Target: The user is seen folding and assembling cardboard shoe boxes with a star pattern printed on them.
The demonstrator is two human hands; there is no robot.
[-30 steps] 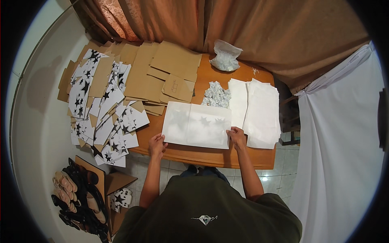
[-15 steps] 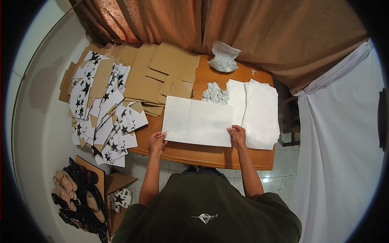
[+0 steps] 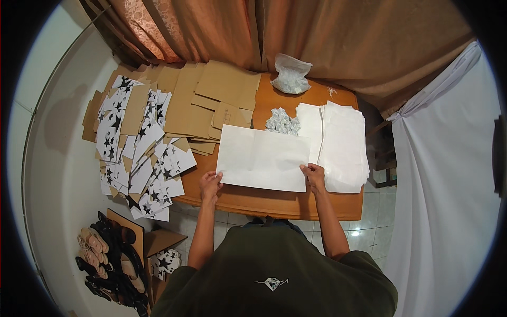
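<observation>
Sheet of white paper (image 3: 262, 158) lay flat on the table (image 3: 274, 201) between both hands. Left hand (image 3: 210, 185) pinched its near left corner, right hand (image 3: 315, 176) pinched the near right corner (fingers closed on the edge). White stack (image 3: 343, 145) sat just right of the right hand; cardboard pieces (image 3: 211, 103) lay beyond the left hand.

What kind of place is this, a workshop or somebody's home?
Probably a home used for craft work: a wooden table under brown curtains, shoes on the floor, and stacks of cardboard pieces and white paper sheets.
</observation>
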